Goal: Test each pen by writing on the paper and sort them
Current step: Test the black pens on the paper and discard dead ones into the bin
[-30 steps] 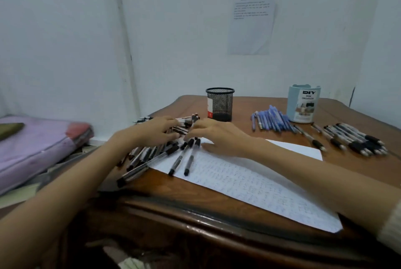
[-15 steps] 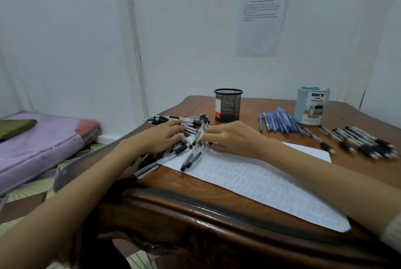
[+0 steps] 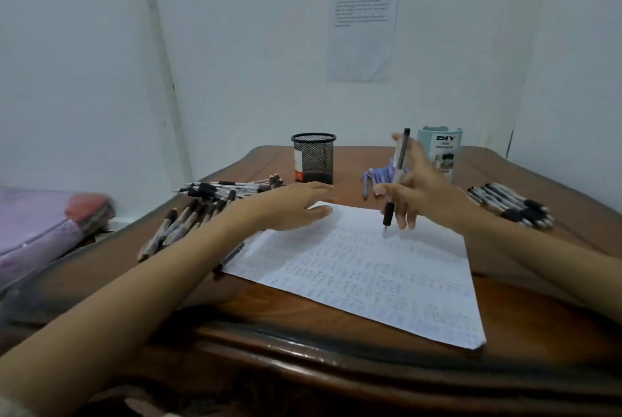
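Reference item: the paper (image 3: 370, 282), a ruled sheet covered in faint test marks, lying flat on the wooden counter (image 3: 303, 332).

1. Far left of the paper, off the counter: folded purple bedding (image 3: 43, 224).
2. Just left of the paper: the heap of pens (image 3: 202, 211), black-capped and loosely crossed, probably untested stock. One stray pen (image 3: 232, 256) lies along the paper's left edge, partly under the forearm.
3. Over the paper's far left corner: the left hand (image 3: 292, 206). Its grip is slack, with the fingers straight and holding nothing. Contact with the sheet cannot be confirmed.
4. Beyond the paper's far edge: the mesh cup (image 3: 313, 159), black and upright. No pen shows above its rim. The interior is dark, so its contents cannot be confirmed. The blue pens (image 3: 377, 177) lie flat beside it, partly hidden.
5. Above the paper's far edge: the right hand (image 3: 417, 194). Its grip is closed on the pen (image 3: 401, 152), with fingers and thumb pinching the lower barrel. The pen stands near upright, tip down, close to the sheet. Whether it touches cannot be told.
   - Handling: expect a light, stiff plastic pen.
   - The clear barrel is likely smooth and slippery.
   - Take hold at the dark sleeve near the tip for writing control.
6. Beyond the paper, behind the right hand: the DIY organiser (image 3: 444, 154), pale blue and upright. Nothing shows above its rim.
7. Right of the paper: the black pens (image 3: 511, 206), laid side by side, apparently a sorted group.
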Demonstrator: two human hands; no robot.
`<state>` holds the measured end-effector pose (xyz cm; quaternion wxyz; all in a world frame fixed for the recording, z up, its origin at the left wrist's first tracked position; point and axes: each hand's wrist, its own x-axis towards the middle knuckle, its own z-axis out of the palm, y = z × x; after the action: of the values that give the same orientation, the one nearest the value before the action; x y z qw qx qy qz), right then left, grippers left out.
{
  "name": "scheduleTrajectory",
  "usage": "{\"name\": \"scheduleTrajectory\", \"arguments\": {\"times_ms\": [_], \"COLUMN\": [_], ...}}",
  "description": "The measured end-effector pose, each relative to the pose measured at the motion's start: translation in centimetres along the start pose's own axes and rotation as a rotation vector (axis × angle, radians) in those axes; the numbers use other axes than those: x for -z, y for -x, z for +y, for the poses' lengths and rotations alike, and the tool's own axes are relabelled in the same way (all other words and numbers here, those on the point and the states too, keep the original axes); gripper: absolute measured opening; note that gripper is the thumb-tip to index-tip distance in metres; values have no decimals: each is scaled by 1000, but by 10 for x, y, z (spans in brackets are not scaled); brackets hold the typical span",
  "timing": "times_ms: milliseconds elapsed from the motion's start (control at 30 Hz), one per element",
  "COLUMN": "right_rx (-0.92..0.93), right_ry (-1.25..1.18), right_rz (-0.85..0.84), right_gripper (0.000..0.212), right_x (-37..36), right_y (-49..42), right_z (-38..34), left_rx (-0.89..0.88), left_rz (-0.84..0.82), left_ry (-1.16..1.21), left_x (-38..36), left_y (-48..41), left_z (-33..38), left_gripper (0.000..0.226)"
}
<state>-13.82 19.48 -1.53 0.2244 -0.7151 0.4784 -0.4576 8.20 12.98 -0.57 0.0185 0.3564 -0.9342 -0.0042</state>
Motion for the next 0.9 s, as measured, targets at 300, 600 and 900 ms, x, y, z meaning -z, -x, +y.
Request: {"name": "scheduleTrajectory", "arguments": {"times_ms": [300,600,900], "right_rx": [-296,-394,-539], "right_ry": [-232,-315,-729], "right_rz": [-20,73,256], "right_gripper": [80,53,25], "right_x": [12,14,5], "right_y": [9,7,5], "right_z": [-5,-2,6], "left_rx": [-54,-60,-55], "left_rz": [-114,-111,-113], "left_ry": [153,156,152], "left_x": [-25,-23,-22], "left_y": [-23,-21,-18], "left_z": [3,2,5], "left_gripper": [55,54,54]}}
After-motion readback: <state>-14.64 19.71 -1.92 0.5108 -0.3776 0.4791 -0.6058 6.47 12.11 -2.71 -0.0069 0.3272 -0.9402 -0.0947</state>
